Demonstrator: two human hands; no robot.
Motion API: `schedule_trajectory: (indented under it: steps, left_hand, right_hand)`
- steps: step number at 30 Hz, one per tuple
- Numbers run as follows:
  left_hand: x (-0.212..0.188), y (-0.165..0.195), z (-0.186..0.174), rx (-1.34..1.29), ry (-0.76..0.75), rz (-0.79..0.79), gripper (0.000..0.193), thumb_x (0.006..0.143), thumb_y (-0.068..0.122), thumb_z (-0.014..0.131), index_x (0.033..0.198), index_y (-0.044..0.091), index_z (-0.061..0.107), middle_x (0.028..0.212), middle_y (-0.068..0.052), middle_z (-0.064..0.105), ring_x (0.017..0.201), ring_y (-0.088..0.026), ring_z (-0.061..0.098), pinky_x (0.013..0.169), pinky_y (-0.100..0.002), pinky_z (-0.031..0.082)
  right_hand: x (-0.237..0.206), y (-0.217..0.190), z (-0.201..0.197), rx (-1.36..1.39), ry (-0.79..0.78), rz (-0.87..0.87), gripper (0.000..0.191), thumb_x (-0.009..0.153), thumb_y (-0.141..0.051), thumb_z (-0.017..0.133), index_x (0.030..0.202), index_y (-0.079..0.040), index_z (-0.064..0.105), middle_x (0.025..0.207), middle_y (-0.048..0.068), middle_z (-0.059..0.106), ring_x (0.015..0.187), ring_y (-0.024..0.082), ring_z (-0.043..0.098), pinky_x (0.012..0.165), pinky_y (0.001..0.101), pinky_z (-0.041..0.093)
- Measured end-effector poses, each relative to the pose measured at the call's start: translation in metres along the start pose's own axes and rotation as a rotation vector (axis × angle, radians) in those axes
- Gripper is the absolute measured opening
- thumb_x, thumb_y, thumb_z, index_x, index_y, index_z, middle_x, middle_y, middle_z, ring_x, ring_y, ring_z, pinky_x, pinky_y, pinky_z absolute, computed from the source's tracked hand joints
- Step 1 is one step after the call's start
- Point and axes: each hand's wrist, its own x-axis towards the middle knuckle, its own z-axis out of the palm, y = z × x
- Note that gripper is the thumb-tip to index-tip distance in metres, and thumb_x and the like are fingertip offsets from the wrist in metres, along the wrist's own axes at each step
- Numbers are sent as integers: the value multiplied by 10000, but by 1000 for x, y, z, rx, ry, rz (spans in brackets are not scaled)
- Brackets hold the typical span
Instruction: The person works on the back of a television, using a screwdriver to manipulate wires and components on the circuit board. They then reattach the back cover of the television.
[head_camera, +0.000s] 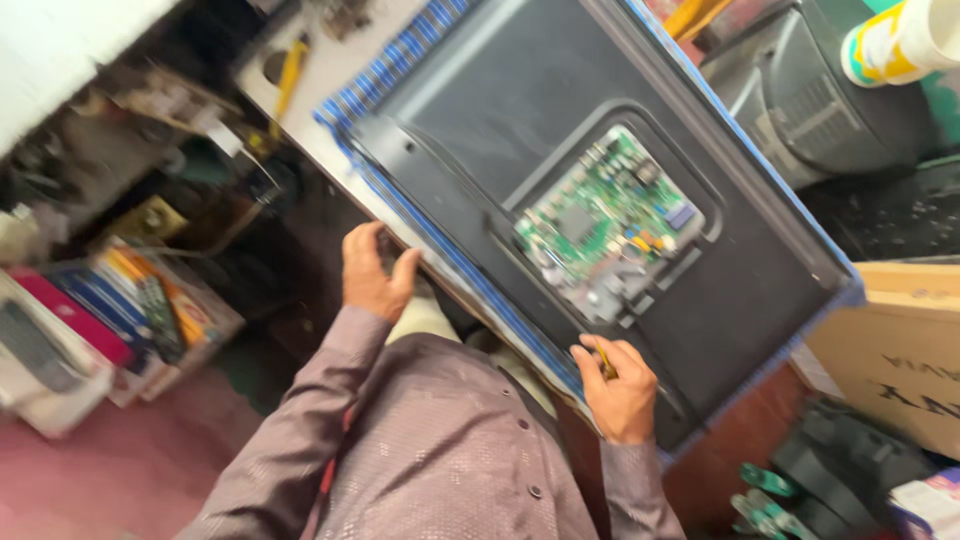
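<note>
Two hands on the job here, and each has a different grip. The right hand (620, 385) is curled shut around a small tool with a yellow handle (604, 362), probably a screwdriver, though only a sliver pokes out between the fingers so I can't say for sure. Its tip end sits right at the near edge of the flat-panel TV (600, 200), which is lying face down on a blue striped cloth (385, 75) over the tabletop (330, 60). The left hand (372, 275) is closed over the TV's other near edge, thumb on one side and fingers wrapped over the rim, holding the set steady.

If I were doing this step, I'd keep that left hand planted just like that. The panel hangs partly off the tabletop toward the person, so any push from the tool could slide or tip it. Keep the tool square to whatever it's seated in and press straight down rather than at an angle, since the black back cover (470, 130) is thin plastic and scars easily.

Watch the exposed green circuit board (605, 225) in the cutout, it's near the right hand and a slipped tip could land on it.

Further out it's cluttered: an old grey tube TV (810, 100) behind, a cardboard box (900, 350) to the right, a stack of books (130, 300) down on the left. Keep elbows tucked in.
</note>
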Motion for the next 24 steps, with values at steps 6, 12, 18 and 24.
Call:
schedule_trajectory:
  steps: [6,12,18,24]
  left_hand:
    - [131,-1,-34,222,-240,297,1278,624,654,897,1486,-93,322,1526,-325,363,1427,-473,333,1162,-534,297]
    - [189,-33,-52,45,-482,290,1289,516,534,953,1472,-91,356,1530,-299,354,1405,-478,333,1160,-519,300]
    - [237,-79,-66,-44,-646,387,808,673,-76,744,1445,68,552,1484,-162,498,1340,-417,481,1135,-444,426]
    - [255,-85,-74,-45,-705,326,679,726,-126,688,1370,69,595,1394,-159,525,1281,-396,504,1048,-423,462]
  right_hand:
    - [17,-55,70,-100,43,88,300,776,-124,839,1063,-75,772,810,38,595,533,114,471,509,279,428]
    - [51,-127,118,-180,30,92,284,818,-129,838,1090,-80,771,870,54,626,601,164,551,583,312,470]
    - [91,-163,151,-267,41,-173,409,781,-146,854,1146,-31,710,1090,141,651,994,320,656,851,399,539]
    - [105,-184,166,-244,10,-73,318,871,-156,819,1152,-42,723,1093,121,672,968,273,683,834,367,549]
